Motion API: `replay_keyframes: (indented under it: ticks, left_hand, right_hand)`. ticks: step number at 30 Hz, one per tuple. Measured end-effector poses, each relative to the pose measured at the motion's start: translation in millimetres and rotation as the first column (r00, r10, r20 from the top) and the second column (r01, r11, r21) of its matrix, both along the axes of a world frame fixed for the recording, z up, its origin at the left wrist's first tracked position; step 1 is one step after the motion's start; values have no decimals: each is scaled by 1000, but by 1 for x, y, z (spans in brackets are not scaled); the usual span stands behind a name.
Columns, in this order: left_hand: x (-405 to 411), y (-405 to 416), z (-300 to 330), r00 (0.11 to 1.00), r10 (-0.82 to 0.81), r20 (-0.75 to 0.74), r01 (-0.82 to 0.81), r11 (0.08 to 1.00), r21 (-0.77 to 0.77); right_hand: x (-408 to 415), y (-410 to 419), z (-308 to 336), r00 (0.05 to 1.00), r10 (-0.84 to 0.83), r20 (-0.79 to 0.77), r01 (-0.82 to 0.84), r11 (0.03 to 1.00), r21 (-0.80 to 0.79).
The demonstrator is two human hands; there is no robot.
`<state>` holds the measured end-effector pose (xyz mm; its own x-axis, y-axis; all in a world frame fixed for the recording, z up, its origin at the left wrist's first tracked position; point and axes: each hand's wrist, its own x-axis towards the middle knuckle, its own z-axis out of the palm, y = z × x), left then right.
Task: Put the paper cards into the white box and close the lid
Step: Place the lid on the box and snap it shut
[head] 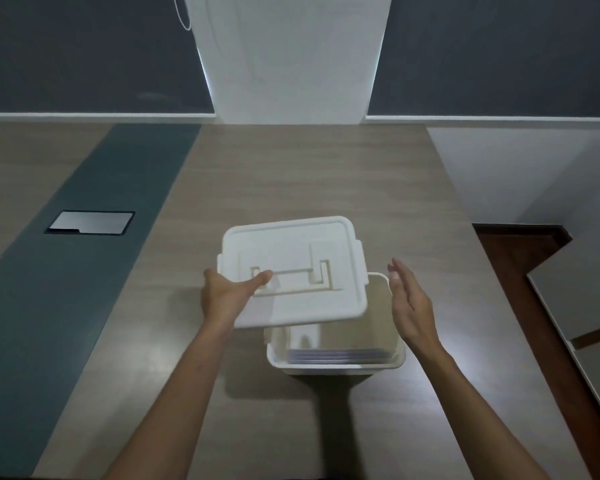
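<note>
The white box (pixel 336 362) stands open on the wooden table (pixel 291 174) with the paper cards (pixel 338 355) stacked inside, while the left hand (pixel 227 294) grips the tilted lid (pixel 291 271) above it and the right hand (pixel 409 303) hovers open, empty, beside the box.

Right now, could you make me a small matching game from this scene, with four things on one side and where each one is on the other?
Things:
1. lid
2. paper cards
3. left hand
4. right hand

Places:
A. open, beside the white box, touching nothing
B. stacked at the bottom of the box
C. held tilted above the box
D. gripping the lid's left edge

Pairs: 1-C, 2-B, 3-D, 4-A
</note>
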<state>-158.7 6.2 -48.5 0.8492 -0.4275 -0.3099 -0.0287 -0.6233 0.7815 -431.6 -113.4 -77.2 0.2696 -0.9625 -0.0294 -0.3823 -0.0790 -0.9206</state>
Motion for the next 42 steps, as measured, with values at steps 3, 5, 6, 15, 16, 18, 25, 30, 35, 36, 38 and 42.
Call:
replay_keyframes:
  ticks: [3,5,6,15,16,18,25,30,35,36,38,42]
  left_hand:
    - [-31,-6,-3,998,-62,21,61,997,52]
    - [-46,-8,-5,995,-91,30,89,994,66]
    - [-52,-8,-7,994,-101,43,98,993,69]
    - [-79,9,-38,942,-201,269,168,976,138]
    - [-80,12,-42,933,-205,294,171,976,137]
    - [-81,17,-49,920,-217,327,181,974,138]
    - [-79,27,-59,924,-259,281,231,964,132]
    - [-78,25,-69,944,-265,199,241,961,134]
    - [-80,26,-76,954,-260,151,245,963,112]
    - [-79,26,-75,962,-249,116,240,967,88]
    - [-73,25,-72,977,-214,-26,214,977,-14]
    - [-54,24,-58,886,-178,-428,97,974,-205]
  right_hand:
    - [-3,1,9,999,-8,44,7,999,32]
    - [-6,3,9,999,-9,35,8,1000,27]
    - [-8,4,7,999,-9,34,8,1000,29]
    - [-25,15,-17,992,-96,-77,99,994,44]
    - [-26,16,-18,990,-99,-103,102,994,34]
    - [-27,16,-20,982,-92,-162,97,995,23]
    - [-27,19,-34,964,-80,-254,94,995,45]
    - [-23,23,-35,965,-86,-246,101,994,49]
    - [-23,21,-43,966,-143,-218,148,989,7]
    - [-23,21,-44,968,-152,-199,159,987,15]
    - [-26,19,-43,975,-167,-146,179,981,71]
    - [-30,10,-40,983,-181,-19,179,943,281]
